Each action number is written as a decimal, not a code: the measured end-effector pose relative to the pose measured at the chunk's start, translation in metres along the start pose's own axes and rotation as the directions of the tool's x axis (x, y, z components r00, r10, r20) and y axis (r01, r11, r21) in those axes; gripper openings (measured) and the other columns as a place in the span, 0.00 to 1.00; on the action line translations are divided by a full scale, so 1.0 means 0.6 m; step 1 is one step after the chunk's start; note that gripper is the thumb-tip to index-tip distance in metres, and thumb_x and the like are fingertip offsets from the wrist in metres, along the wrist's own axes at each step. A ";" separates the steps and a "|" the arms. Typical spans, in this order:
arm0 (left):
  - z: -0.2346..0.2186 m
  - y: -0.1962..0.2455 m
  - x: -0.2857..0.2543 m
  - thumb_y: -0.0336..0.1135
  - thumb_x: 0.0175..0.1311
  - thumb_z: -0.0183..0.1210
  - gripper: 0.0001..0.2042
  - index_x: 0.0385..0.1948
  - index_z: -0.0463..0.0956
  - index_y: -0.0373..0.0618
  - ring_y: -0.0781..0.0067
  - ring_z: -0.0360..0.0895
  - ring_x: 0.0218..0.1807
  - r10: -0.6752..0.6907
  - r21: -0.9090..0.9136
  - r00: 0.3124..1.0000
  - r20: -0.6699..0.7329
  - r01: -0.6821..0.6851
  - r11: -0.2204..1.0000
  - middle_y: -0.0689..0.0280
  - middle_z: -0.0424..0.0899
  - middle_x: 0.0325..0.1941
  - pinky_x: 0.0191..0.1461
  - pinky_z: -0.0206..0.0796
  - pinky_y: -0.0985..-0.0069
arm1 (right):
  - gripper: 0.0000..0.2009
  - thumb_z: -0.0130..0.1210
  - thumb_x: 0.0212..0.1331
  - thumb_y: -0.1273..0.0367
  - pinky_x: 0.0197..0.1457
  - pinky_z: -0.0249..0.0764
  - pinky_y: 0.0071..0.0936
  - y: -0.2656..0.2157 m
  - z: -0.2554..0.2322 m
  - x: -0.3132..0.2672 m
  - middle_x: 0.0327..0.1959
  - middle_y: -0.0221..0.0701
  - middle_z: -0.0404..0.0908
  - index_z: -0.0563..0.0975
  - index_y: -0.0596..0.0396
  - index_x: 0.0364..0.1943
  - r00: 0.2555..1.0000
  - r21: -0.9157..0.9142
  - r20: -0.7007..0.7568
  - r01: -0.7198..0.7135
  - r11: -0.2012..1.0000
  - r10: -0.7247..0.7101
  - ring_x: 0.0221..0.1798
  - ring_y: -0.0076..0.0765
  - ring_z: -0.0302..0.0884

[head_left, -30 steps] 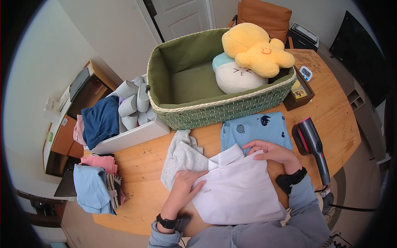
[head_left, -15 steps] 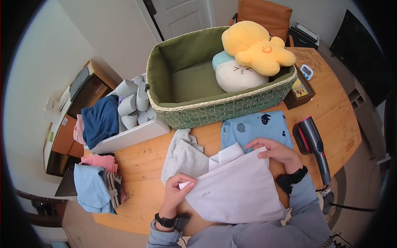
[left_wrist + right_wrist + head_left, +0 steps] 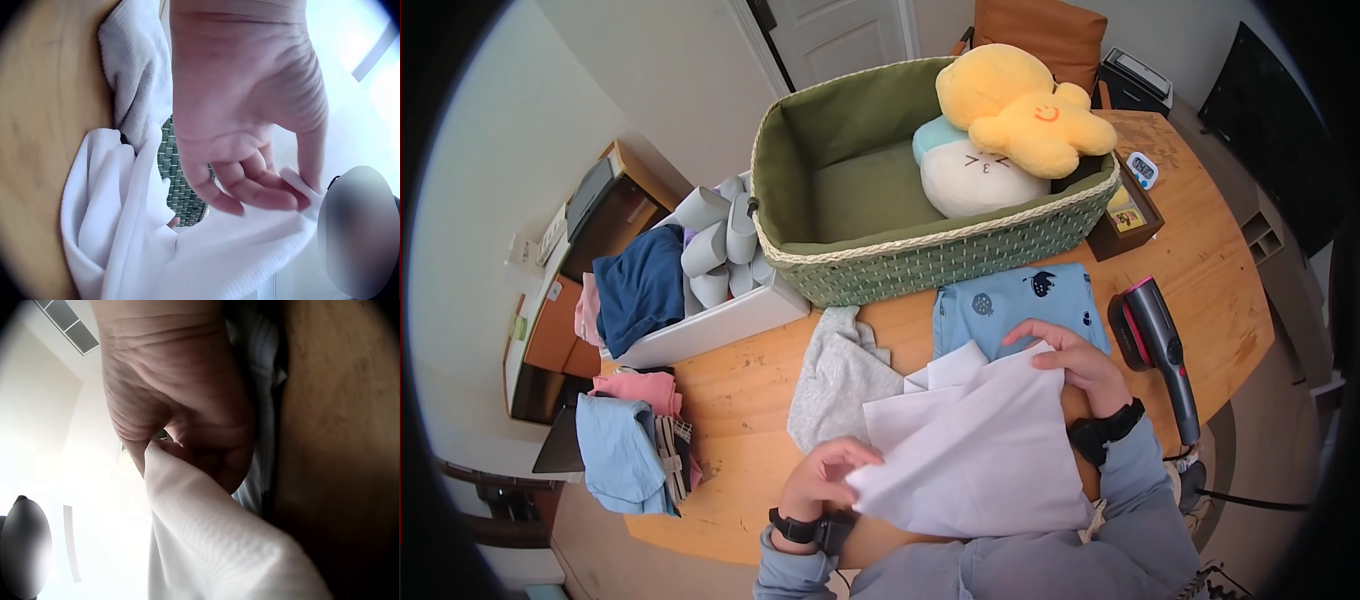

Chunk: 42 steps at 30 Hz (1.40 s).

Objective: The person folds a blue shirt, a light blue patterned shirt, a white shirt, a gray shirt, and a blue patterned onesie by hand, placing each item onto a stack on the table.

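A white shirt (image 3: 980,460) is held up in front of the body by both hands. My left hand (image 3: 825,478) pinches its lower-left corner between thumb and fingers; in the left wrist view a flap of the white cloth (image 3: 250,250) hangs from the fingertips. At the upper right edge, my right hand (image 3: 1085,365) pinches the fabric, which slopes down from the thumb in the right wrist view. A white collar-like part (image 3: 955,368) lies flat behind the lifted cloth. Beside it is a crumpled light grey garment (image 3: 835,385). Blue folded cloth with dark fruit prints (image 3: 1010,305) lies beyond the right hand.
A green woven basket (image 3: 960,260) with a yellow plush toy (image 3: 1040,120) and a white-and-teal one stands behind. At left are a white box (image 3: 720,335) of grey rolled items and a stack of folded clothes (image 3: 615,450). A handheld steamer (image 3: 1168,350) lies at right.
The left hand, first resting on the shirt, has gripped its left edge and drawn it up and toward the body. The printed lettering is now out of sight. The right hand keeps its hold.
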<state>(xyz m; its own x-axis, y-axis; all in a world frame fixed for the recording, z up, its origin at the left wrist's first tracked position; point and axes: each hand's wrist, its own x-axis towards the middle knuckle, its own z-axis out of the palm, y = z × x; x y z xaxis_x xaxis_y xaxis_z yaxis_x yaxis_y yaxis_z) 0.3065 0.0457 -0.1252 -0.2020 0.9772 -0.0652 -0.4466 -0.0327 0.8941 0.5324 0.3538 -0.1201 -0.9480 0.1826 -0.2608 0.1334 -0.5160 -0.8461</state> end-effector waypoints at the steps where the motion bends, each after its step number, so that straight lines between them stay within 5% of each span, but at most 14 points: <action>1: -0.006 0.000 -0.003 0.35 0.47 0.70 0.22 0.45 0.76 0.38 0.73 0.74 0.49 0.000 0.011 0.980 0.201 -0.003 1.000 0.63 0.81 0.44 0.54 0.62 0.77 | 0.22 0.57 0.55 0.70 0.55 0.65 0.19 -0.001 0.001 0.000 0.45 0.31 0.79 0.69 0.57 0.56 1.000 -0.012 0.031 -0.002 1.000 0.002 0.47 0.22 0.75; 2: -0.026 -0.014 -0.002 0.36 0.46 0.71 0.26 0.49 0.75 0.37 0.68 0.74 0.51 0.000 0.068 0.929 0.369 -0.027 0.997 0.61 0.81 0.48 0.59 0.60 0.73 | 0.22 0.57 0.55 0.70 0.55 0.65 0.19 0.000 -0.002 0.001 0.45 0.31 0.79 0.69 0.57 0.56 1.000 -0.011 0.031 -0.003 1.000 0.003 0.47 0.22 0.75; 3: -0.024 -0.009 0.004 0.36 0.46 0.71 0.26 0.49 0.75 0.37 0.68 0.74 0.51 0.000 0.068 0.929 0.369 -0.027 0.997 0.61 0.81 0.48 0.59 0.60 0.73 | 0.23 0.58 0.54 0.71 0.55 0.64 0.18 0.002 -0.006 0.002 0.45 0.31 0.79 0.69 0.57 0.56 0.998 -0.050 0.055 -0.013 0.999 0.015 0.47 0.22 0.75; 5: -0.015 0.008 0.019 0.34 0.46 0.70 0.24 0.47 0.76 0.36 0.69 0.74 0.52 -0.219 0.203 0.830 0.513 0.131 0.970 0.61 0.80 0.49 0.61 0.58 0.71 | 0.24 0.58 0.53 0.71 0.55 0.63 0.17 0.003 -0.007 0.002 0.45 0.31 0.79 0.68 0.56 0.57 0.997 -0.087 0.077 -0.023 0.996 0.029 0.47 0.21 0.74; 7: -0.003 0.012 0.015 0.34 0.47 0.70 0.23 0.46 0.77 0.36 0.68 0.73 0.51 -0.199 0.221 0.862 0.466 0.105 0.970 0.62 0.79 0.48 0.60 0.57 0.72 | 0.25 0.59 0.53 0.71 0.55 0.63 0.17 0.002 -0.005 0.002 0.45 0.30 0.79 0.68 0.56 0.58 0.993 -0.090 0.091 -0.061 0.994 0.069 0.48 0.20 0.74; 9: 0.001 0.007 0.002 0.33 0.48 0.68 0.21 0.46 0.77 0.36 0.68 0.72 0.51 -0.124 0.101 0.971 0.205 0.105 0.989 0.62 0.79 0.47 0.59 0.57 0.74 | 0.25 0.59 0.53 0.71 0.56 0.63 0.17 0.000 -0.003 0.002 0.45 0.30 0.79 0.68 0.56 0.58 0.994 -0.093 0.087 -0.059 0.994 0.067 0.48 0.20 0.74; 13: -0.005 0.001 -0.001 0.32 0.49 0.65 0.18 0.43 0.77 0.38 0.70 0.72 0.51 -0.091 0.002 0.993 0.073 0.091 0.996 0.63 0.79 0.45 0.59 0.57 0.74 | 0.26 0.59 0.53 0.70 0.56 0.62 0.17 0.002 -0.005 0.003 0.45 0.29 0.78 0.67 0.56 0.58 0.995 -0.102 0.080 -0.049 0.994 0.057 0.49 0.20 0.73; 15: 0.001 -0.001 0.003 0.30 0.51 0.62 0.12 0.39 0.77 0.39 0.73 0.71 0.50 -0.009 0.018 0.994 -0.107 0.011 1.000 0.64 0.79 0.42 0.57 0.57 0.76 | 0.26 0.59 0.53 0.70 0.56 0.62 0.17 -0.001 -0.002 0.003 0.46 0.29 0.77 0.68 0.56 0.58 0.995 -0.097 0.077 -0.050 0.994 0.057 0.49 0.20 0.72; 18: 0.013 0.000 0.024 0.27 0.54 0.59 0.09 0.37 0.77 0.39 0.76 0.71 0.48 -0.049 0.059 0.954 -0.295 0.070 0.996 0.65 0.78 0.40 0.54 0.58 0.81 | 0.25 0.59 0.52 0.70 0.57 0.61 0.17 -0.005 0.000 -0.001 0.48 0.29 0.76 0.69 0.56 0.57 0.997 -0.092 0.059 -0.047 0.995 0.052 0.51 0.20 0.71; 22: 0.017 -0.006 0.050 0.26 0.56 0.57 0.09 0.39 0.78 0.40 0.80 0.72 0.37 0.060 0.406 0.959 -0.277 0.060 0.912 0.67 0.79 0.38 0.43 0.61 0.86 | 0.24 0.58 0.51 0.70 0.58 0.60 0.18 -0.002 0.000 -0.001 0.50 0.28 0.74 0.70 0.56 0.56 0.999 -0.082 0.038 -0.033 0.996 0.036 0.52 0.20 0.69; 24: 0.023 0.003 0.054 0.28 0.57 0.58 0.11 0.42 0.78 0.44 0.82 0.67 0.25 -0.002 0.723 0.973 -0.232 0.174 0.669 0.68 0.79 0.35 0.30 0.61 0.85 | 0.24 0.58 0.52 0.70 0.58 0.61 0.18 -0.004 0.001 -0.001 0.50 0.28 0.74 0.70 0.56 0.56 0.998 -0.075 0.037 -0.038 0.996 0.041 0.52 0.20 0.69; 27: 0.033 0.004 0.058 0.29 0.57 0.59 0.13 0.44 0.79 0.48 0.82 0.61 0.19 0.049 0.787 0.981 -0.186 0.119 0.605 0.68 0.80 0.33 0.23 0.58 0.83 | 0.24 0.58 0.52 0.71 0.58 0.61 0.17 -0.004 0.002 -0.001 0.50 0.28 0.75 0.70 0.56 0.56 0.998 -0.064 0.037 -0.043 0.997 0.045 0.52 0.20 0.70; 42: 0.037 0.010 0.057 0.29 0.56 0.61 0.14 0.45 0.79 0.48 0.83 0.61 0.21 0.022 0.756 0.975 -0.223 0.158 0.635 0.70 0.77 0.32 0.25 0.57 0.85 | 0.23 0.56 0.56 0.71 0.56 0.64 0.16 0.002 -0.003 0.002 0.48 0.30 0.77 0.68 0.57 0.58 0.998 -0.031 0.052 -0.032 0.999 0.033 0.49 0.19 0.73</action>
<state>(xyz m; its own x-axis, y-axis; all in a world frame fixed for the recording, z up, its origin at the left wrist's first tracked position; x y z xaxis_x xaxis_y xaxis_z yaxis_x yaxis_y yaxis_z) 0.3163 0.0835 -0.1124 -0.4009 0.9050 -0.1421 0.3435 0.2923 0.8925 0.5317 0.3547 -0.1225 -0.9569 0.1211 -0.2641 0.1723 -0.4954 -0.8514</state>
